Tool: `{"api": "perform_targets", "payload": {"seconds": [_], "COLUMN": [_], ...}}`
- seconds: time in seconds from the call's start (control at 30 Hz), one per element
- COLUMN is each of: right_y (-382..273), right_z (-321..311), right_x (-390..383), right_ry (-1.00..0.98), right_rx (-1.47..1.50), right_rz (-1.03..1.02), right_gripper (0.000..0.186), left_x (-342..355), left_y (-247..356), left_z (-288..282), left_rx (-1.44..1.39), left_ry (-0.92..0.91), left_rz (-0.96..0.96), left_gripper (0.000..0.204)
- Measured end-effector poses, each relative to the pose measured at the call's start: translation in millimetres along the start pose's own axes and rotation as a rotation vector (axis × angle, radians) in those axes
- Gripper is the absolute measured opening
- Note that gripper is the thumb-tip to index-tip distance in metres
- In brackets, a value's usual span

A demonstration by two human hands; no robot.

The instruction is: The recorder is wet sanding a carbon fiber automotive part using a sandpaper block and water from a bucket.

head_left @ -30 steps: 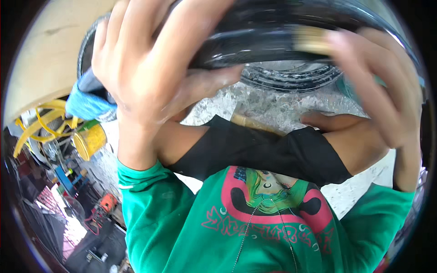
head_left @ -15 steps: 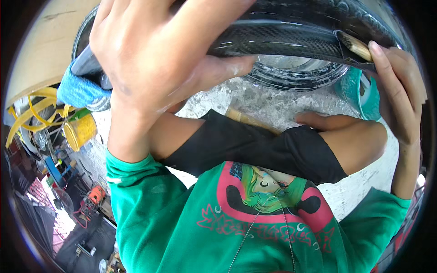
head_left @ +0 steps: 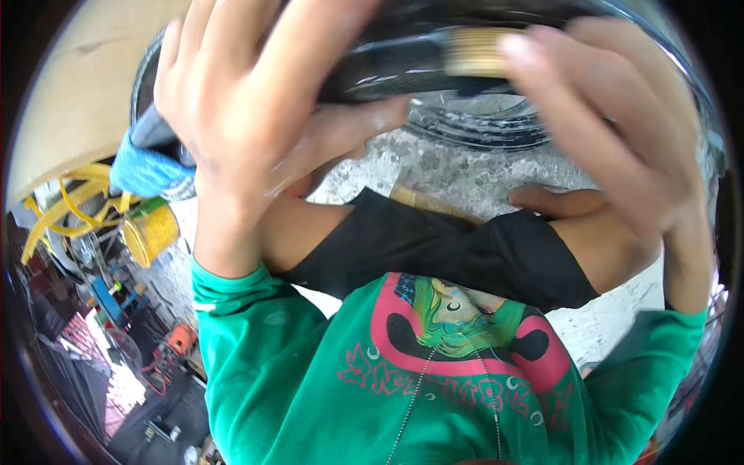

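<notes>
Looking down from the head camera, the one view here, both of the person's bare hands are raised close to the lens around a black tyre point(head_left: 434, 58).

The left hand point(head_left: 256, 116) spreads over the near side of the tyre, left of its middle; its grip is apart, the fingers splayed and the thumb reaching right along the rubber, pressing rather than wrapping. The right hand point(head_left: 612, 132) is at the tyre's right side, its grip closed on a paintbrush point(head_left: 473, 50) whose brass-coloured band and dark bristles lie against the glossy, wet-looking rubber.

A blue cloth point(head_left: 143, 167) hangs just left of the tyre, under the left hand's edge. A yellow can point(head_left: 151, 232) stands below and left of the tyre, beside yellow hose loops. A second tyre point(head_left: 480, 124) lies on the pale ground just beyond and below the first.

As a judgement: the slick coating could let the open left hand slide, so the tyre tips or rolls off toward the knees, and wet coating could smear onto the green sleeves.

Both hands are blurred with motion. The tyre's top and far side are cut off by the frame rim, the brush handle is hidden inside the right palm, and what supports the tyre cannot be seen.
</notes>
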State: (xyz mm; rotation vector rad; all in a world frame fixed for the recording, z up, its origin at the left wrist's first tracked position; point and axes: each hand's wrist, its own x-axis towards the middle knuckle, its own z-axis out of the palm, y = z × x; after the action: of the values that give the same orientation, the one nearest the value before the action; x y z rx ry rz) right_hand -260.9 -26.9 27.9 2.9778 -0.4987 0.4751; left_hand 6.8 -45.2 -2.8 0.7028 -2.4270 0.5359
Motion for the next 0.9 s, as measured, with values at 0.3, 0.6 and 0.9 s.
{"api": "perform_targets", "payload": {"seconds": [0.3, 0.6, 0.9], "right_y": [8, -24, -76], "right_z": [-38, -10, -9], "right_x": [-80, -11, -18], "right_ry": [-0.1, 0.092, -0.26], "right_rx": [-0.133, 0.06, 0.289], "right_rz": [0.173, 0.155, 0.731], "right_gripper": [0.053, 0.049, 0.068], "left_x": [43, 3, -5], "left_y": [21, 3, 19], "left_z": [-12, 4, -28], "left_rx": [-0.176, -0.007, 0.07], "left_ry": [-0.005, 0.103, -0.242], "left_rz": [-0.036, -0.076, -0.096], "left_gripper": [0.064, 0.084, 0.083]}}
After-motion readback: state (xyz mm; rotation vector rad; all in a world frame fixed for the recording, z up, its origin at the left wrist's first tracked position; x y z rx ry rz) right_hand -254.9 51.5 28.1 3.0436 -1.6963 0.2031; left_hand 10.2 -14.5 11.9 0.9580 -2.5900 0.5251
